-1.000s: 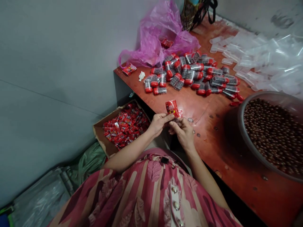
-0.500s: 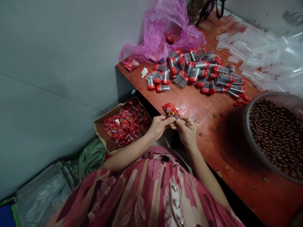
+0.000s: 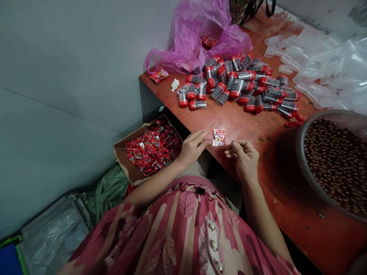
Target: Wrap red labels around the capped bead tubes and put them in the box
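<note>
A small, shiny red sachet [image 3: 218, 137] with silver and yellow print lies near the edge of the red table, between my hands. Just left of it is my left hand [image 3: 192, 148], open, with its fingers stretched out and the thumb tip close to the sachet. My right hand [image 3: 246, 156] is to the right, its fingers curled and the thumb pressed towards the index finger. Whether anything is pinched there is too small to tell. Below and left of my left hand, a cardboard box [image 3: 120, 162] holds a heap of red sachets.
On the table [image 3: 272, 214] lie several red-capped clear tubes of dark balls [image 3: 236, 88], a pink plastic bag [image 3: 189, 42] and translucent empty tubes [image 3: 329, 68]. A large tub [image 3: 301, 152] of brown balls stands at right. The wall [image 3: 71, 57] bounds the left.
My hands have moved apart, the right one to the right. The red packet they held together is no longer seen in them; the shiny sachet now shows whole between them.
</note>
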The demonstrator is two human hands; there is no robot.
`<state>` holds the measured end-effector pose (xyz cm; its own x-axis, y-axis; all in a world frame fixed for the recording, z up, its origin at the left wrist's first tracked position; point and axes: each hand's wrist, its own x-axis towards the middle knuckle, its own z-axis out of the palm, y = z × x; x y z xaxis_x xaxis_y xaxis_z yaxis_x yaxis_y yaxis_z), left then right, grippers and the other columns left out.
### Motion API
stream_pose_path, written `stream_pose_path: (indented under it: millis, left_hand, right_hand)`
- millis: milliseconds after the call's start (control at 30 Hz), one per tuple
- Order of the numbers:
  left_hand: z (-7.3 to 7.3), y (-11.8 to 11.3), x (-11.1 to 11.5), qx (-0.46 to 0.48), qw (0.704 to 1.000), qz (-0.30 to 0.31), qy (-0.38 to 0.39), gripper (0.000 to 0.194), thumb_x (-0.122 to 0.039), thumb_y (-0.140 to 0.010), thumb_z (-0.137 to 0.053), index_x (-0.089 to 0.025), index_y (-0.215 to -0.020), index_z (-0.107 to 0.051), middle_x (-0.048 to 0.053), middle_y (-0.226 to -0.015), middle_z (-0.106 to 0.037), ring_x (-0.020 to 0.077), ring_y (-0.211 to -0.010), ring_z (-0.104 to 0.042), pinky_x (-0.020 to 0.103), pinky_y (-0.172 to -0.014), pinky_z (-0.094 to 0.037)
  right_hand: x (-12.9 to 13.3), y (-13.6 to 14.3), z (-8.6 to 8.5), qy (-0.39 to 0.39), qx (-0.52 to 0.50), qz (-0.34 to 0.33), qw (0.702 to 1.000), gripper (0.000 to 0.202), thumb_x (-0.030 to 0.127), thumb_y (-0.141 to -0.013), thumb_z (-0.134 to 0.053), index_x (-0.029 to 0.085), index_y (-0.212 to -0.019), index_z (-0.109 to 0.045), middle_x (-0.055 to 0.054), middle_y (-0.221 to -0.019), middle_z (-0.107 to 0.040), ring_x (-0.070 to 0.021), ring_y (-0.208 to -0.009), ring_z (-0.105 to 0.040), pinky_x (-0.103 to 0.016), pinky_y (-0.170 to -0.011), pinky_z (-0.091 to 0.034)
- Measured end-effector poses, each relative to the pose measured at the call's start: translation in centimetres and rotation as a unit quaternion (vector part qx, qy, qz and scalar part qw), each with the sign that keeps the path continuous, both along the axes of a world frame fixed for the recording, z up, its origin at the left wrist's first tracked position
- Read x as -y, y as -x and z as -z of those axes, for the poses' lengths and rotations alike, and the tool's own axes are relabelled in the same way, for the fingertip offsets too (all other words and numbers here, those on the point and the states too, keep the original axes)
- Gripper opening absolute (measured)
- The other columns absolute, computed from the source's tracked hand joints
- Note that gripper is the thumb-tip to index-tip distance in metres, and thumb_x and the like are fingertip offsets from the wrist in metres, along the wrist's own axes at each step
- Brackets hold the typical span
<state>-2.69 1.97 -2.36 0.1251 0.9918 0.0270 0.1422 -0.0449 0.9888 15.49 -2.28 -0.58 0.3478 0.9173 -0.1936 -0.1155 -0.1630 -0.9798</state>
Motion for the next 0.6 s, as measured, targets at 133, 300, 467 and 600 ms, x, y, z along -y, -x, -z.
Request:
stream_pose_path:
  millis: [133,300,467,600]
  left_hand:
    - [1.0,-3.3,-1.8,-0.205,0.963,0.094,-0.148,0.03,-0.034,-0.077,-0.064,-0.026,-0.106,-0.067,0.008,-0.126,-0.058,0.0283,-0.125,-0.043,0.045,-0.108,-0.022]
    - [2.3,-4.1,-2.3,-0.27,0.942,0.074,-0.183,0.023,-0.026,-0.085,-0.052,-0.027,-0.102,-0.068,0.005,-0.124,-0.061,0.027,-0.124,-0.043,0.048,-0.107,-0.021]
    - [2.2,-4.1,-2.2,-0.22,0.957,0.056,-0.18,0.022,-0.029,-0.085,-0.053,-0.028,-0.099,-0.069,0.004,-0.123,-0.062,0.0251,-0.125,-0.043,0.047,-0.108,-0.022]
    - [0.6,-4.1,-2.2,-0.123,0.981,0.05,-0.144,0.019,-0.029,-0.081,-0.059,-0.028,-0.096,-0.07,0.005,-0.124,-0.061,0.0242,-0.128,-0.042,0.044,-0.109,-0.024]
  right_hand:
    - [0.3,-0.1,0.3,0.014,0.008,-0.009,1.0,0.02,0.034,-0.077,-0.067,0.017,-0.083,-0.059,0.0,-0.07,-0.067,-0.01,-0.052,-0.062,-0.02,-0.049,-0.051]
    - [-0.1,-0.3,0.5,0.013,0.024,-0.013,1.0,0.021,0.036,-0.077,-0.066,0.017,-0.081,-0.059,0.0,-0.069,-0.066,-0.0101,-0.054,-0.061,-0.021,-0.051,-0.051]
    - [-2.1,-0.1,0.8,0.001,0.058,0.0,0.998,0.027,0.04,-0.075,-0.067,0.019,-0.091,-0.06,-0.001,-0.082,-0.067,-0.0116,-0.069,-0.064,-0.025,-0.065,-0.052]
    - [-3.7,0.0,0.8,-0.015,0.043,-0.022,0.999,0.03,0.034,-0.071,-0.07,0.019,-0.095,-0.06,0.002,-0.076,-0.066,-0.01,-0.064,-0.06,-0.023,-0.063,-0.05]
